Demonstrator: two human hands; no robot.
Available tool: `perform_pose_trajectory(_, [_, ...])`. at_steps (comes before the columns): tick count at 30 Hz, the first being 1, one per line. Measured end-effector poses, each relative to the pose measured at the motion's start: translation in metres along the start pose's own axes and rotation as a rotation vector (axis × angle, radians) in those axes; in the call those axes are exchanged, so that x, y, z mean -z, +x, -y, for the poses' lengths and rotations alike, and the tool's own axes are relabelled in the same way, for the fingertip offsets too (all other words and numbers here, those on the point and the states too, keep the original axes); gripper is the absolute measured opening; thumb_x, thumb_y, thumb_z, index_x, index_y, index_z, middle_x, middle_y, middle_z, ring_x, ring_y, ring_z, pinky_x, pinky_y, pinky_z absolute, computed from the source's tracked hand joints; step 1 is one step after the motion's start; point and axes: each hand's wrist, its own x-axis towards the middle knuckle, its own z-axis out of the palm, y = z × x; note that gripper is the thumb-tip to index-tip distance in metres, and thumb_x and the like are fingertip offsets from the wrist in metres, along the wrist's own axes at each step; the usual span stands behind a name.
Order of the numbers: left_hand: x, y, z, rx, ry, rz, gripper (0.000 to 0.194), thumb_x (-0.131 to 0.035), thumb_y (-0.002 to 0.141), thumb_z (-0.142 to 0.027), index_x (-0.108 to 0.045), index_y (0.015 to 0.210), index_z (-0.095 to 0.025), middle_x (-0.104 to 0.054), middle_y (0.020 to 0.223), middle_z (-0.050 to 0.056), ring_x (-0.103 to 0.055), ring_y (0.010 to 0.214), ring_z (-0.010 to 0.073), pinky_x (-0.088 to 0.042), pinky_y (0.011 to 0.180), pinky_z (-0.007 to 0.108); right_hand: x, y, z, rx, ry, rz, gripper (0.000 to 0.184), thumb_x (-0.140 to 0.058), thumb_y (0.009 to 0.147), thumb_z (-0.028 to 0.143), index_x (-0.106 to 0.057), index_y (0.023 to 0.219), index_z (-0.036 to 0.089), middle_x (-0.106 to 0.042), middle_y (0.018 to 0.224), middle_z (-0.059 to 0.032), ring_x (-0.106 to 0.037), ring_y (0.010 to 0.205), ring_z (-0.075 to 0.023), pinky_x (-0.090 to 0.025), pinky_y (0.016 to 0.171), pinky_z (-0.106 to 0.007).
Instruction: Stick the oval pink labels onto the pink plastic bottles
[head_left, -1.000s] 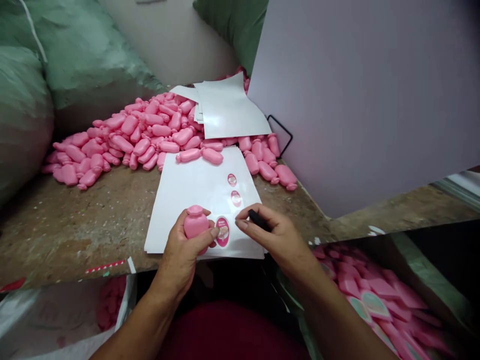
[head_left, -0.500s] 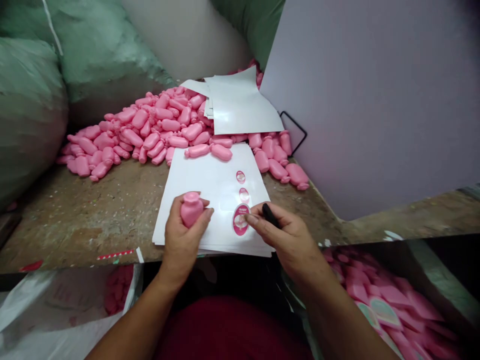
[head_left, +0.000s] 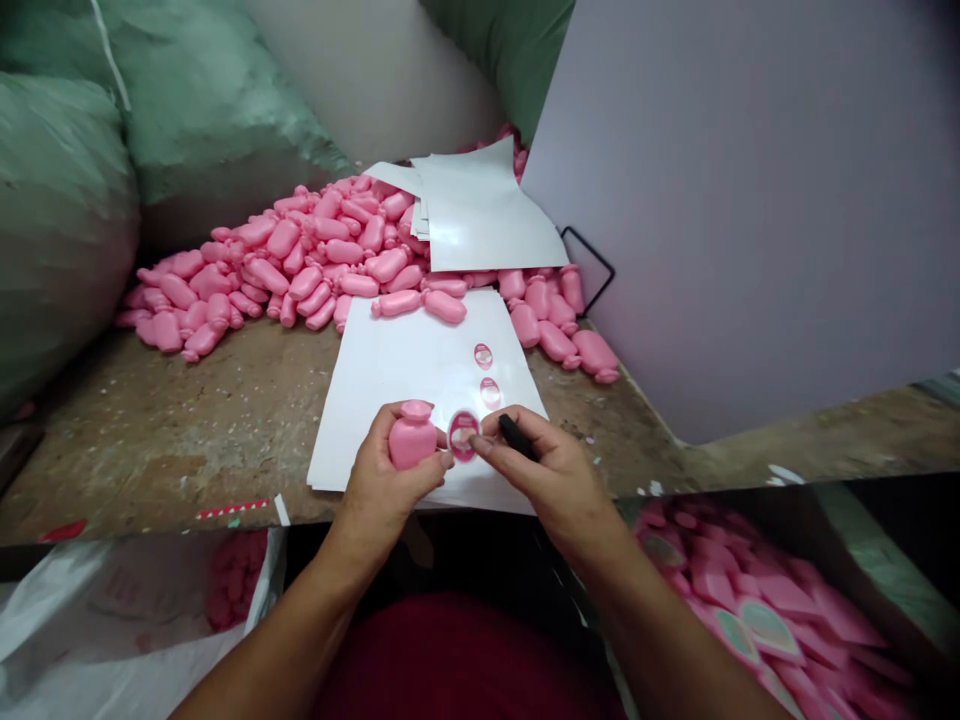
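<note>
Lying beyond the label sheet (head_left: 382,380), pink bottles (head_left: 315,250) heap up.

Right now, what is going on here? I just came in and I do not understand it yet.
A person is working over a white label sheet. Their left hand holds a pink plastic bottle. Their right hand grips a small black object, and its fingers touch a pink oval label beside the bottle. Two more oval labels sit on the sheet. A heap of loose pink bottles lies behind it on a worn workbench.
</note>
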Motion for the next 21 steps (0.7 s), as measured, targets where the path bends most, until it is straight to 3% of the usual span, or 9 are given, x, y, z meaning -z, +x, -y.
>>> perform_pose_trajectory(3, [-0.001,0.001,-0.004,0.079,-0.191,-0.001,0.049,-0.083,0.067,-0.031,-0.057,0.107,-0.022,-0.065,0.098,0.000,-0.063,0.074,0.0110,-0.052,0.063,0.022,0.003,0.000,0.003,-0.093,0.136,-0.028,0.027,-0.074,0.076,0.045,-0.060,0.078,0.021,-0.036,0.057,0.0075,-0.025,0.051,-0.0090,-0.020,0.049,-0.026])
perform_pose_trajectory(8, [-0.006,0.000,-0.009,0.260,-0.576,0.079,0.045,-0.079,0.073,-0.052,-0.062,0.100,-0.020,-0.066,0.095,0.003,-0.064,0.078,0.0139,-0.053,0.064,0.025,-0.004,-0.004,0.007,-0.290,0.329,0.221,0.034,-0.076,0.073,0.048,-0.061,0.081,0.019,-0.031,0.054,0.0093,-0.017,0.049,-0.0072,-0.012,0.046,-0.025])
perform_pose_trajectory(12, [-0.007,0.000,-0.008,0.274,-0.589,0.141,0.057,-0.070,0.075,-0.067,-0.062,0.102,-0.017,-0.067,0.081,0.004,-0.065,0.075,0.0169,-0.051,0.065,0.027,-0.011,-0.006,0.003,-0.326,0.321,0.302,0.036,-0.076,0.075,0.050,-0.061,0.083,0.018,-0.034,0.057,0.0085,-0.019,0.050,-0.0066,-0.011,0.047,-0.025])
perform_pose_trajectory(17, [-0.005,-0.002,-0.004,0.247,-0.572,0.180,0.059,-0.052,0.086,-0.070,-0.061,0.109,-0.016,-0.069,0.085,0.007,-0.066,0.077,0.0169,-0.050,0.070,0.027,-0.011,-0.005,0.001,-0.328,0.296,0.328,0.039,-0.077,0.075,0.052,-0.061,0.083,0.018,-0.036,0.058,0.0084,-0.021,0.051,-0.0059,-0.012,0.046,-0.024])
perform_pose_trajectory(21, [-0.005,-0.002,0.000,0.209,-0.574,0.181,0.061,-0.053,0.085,-0.072,-0.062,0.107,-0.016,-0.070,0.090,0.008,-0.068,0.091,0.0220,-0.051,0.081,0.033,-0.012,-0.005,0.001,-0.346,0.303,0.341,0.037,-0.078,0.076,0.049,-0.061,0.084,0.018,-0.036,0.059,0.0086,-0.022,0.051,-0.0057,-0.013,0.047,-0.023])
